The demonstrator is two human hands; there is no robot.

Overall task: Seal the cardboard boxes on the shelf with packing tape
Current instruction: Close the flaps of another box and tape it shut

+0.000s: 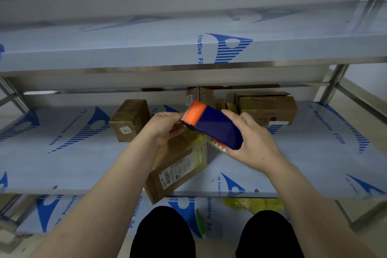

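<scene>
A blue and orange tape dispenser [211, 126] is held above the middle shelf. My right hand [254, 142] grips its blue body from the right. My left hand [163, 126] pinches at its orange toothed end. Directly below lies a long cardboard box [178, 167] with a white label, its near end jutting over the shelf's front edge. A smaller cardboard box [130, 119] stands to the left. Another cardboard box [270, 109] with loose top flaps sits at the back right. A further box [200, 95] stands behind the dispenser.
The shelf [62, 153] is metal, covered in pale blue protective film. An upper shelf [125, 48] overhangs close above the boxes. Yellow plastic [253, 204] lies on the lower shelf. The person's dark-clothed knees [165, 234] are at the bottom of the view.
</scene>
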